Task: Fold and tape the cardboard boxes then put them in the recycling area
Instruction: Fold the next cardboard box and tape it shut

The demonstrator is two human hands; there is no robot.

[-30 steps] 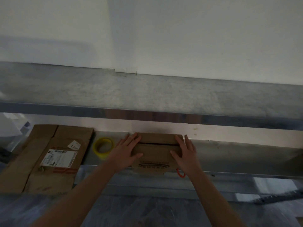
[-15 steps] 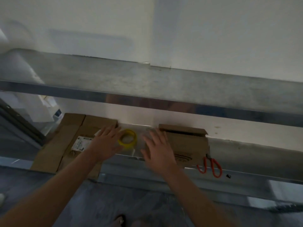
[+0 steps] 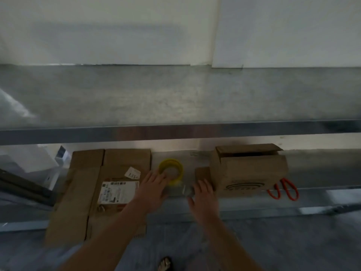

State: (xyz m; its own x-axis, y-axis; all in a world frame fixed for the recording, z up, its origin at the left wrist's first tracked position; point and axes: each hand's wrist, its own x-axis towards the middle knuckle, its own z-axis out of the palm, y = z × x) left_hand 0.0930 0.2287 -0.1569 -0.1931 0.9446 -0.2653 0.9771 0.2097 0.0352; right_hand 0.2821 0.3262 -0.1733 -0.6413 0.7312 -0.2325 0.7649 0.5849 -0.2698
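A small cardboard box (image 3: 252,171) is seen right of the middle of the frame, standing on the lower metal shelf (image 3: 316,173) with its top flaps partly open. Red scissors (image 3: 284,189) lie just beside it, to the right. A yellow tape roll (image 3: 172,170) is laid flat left of the box. The left hand (image 3: 151,189) is placed at the roll, fingers spread and touching its near edge. The right hand (image 3: 204,196) is held open near the box's left flap, grasping nothing. A flattened cardboard box (image 3: 101,190) with a white label is seen at the lower left.
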